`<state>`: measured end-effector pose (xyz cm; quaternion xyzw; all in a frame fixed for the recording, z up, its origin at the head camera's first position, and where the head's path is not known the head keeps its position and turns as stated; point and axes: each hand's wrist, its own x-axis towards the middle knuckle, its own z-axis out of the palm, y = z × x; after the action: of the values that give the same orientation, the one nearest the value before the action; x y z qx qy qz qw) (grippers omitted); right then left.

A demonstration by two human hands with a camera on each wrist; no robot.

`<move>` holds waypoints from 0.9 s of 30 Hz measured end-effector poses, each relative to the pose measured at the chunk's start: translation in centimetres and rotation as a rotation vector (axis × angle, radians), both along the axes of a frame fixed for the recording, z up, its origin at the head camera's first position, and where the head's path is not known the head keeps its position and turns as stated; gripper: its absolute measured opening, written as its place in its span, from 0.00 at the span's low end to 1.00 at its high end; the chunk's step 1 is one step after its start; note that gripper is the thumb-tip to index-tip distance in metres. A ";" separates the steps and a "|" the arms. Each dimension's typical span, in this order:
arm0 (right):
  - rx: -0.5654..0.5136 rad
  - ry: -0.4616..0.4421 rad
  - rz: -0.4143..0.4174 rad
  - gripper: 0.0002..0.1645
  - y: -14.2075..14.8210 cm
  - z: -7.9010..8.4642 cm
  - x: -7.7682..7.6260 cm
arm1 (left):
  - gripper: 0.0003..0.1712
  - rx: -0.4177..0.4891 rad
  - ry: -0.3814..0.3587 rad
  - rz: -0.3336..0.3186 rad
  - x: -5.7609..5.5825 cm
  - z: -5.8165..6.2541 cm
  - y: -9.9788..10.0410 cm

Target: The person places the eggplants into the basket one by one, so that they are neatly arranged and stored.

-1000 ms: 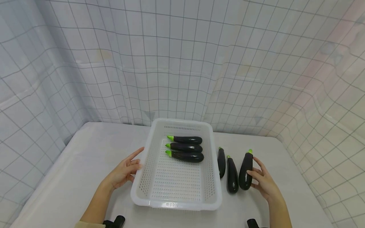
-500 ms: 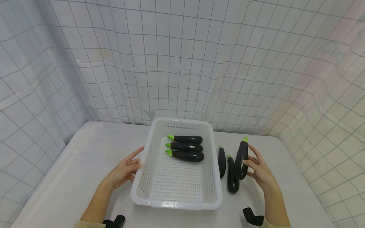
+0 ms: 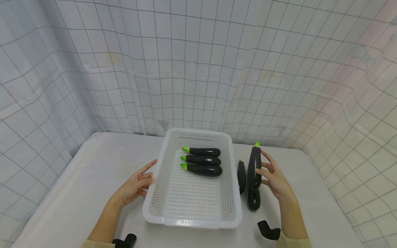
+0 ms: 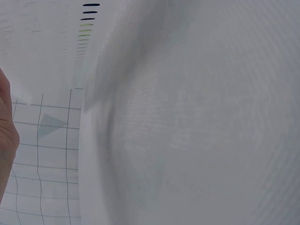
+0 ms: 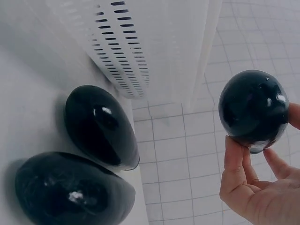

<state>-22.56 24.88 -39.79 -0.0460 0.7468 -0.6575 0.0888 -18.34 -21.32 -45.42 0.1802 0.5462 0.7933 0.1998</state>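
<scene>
My right hand (image 3: 275, 179) grips a dark, glossy eggplant (image 3: 255, 168) with a green stem end, fingers and thumb on either side of it. In the right wrist view this eggplant (image 5: 253, 108) is raised, its round end facing the camera. Beneath it in the head view another eggplant (image 3: 254, 199) lies partly hidden, and a further eggplant (image 3: 241, 177) lies against the basket's right side. Three eggplants (image 3: 203, 160) lie in a row inside the white perforated basket (image 3: 192, 222). My left hand (image 3: 134, 187) rests at the basket's left rim, fingers loosely extended.
The basket stands on a white-covered table (image 3: 108, 162). Behind and along both sides hangs a white grid-patterned cloth (image 3: 198, 86). Black wrist-worn pieces show by both forearms, the right strap piece (image 3: 268, 230) low in the head view.
My right hand has lifted the eggplant from the table and carried it left and away from me, over the neighbouring eggplant. The left hand and basket stay in place.
</scene>
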 end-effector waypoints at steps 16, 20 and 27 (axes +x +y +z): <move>0.142 0.182 0.095 0.45 -3.5 1.7 -1.0 | 0.40 -0.009 0.003 0.003 0.0 0.0 0.0; 0.232 0.251 0.108 0.45 -4.6 2.0 -1.1 | 0.41 -0.001 0.006 0.000 0.0 -0.1 0.0; 0.289 0.370 0.141 0.45 -6.6 3.1 -0.9 | 0.41 0.011 0.015 -0.014 0.0 -0.1 0.0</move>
<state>-23.42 18.31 -36.74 -0.2044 0.8317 -0.5162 0.0020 -18.33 -21.34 -45.57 0.1910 0.5420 0.7935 0.2000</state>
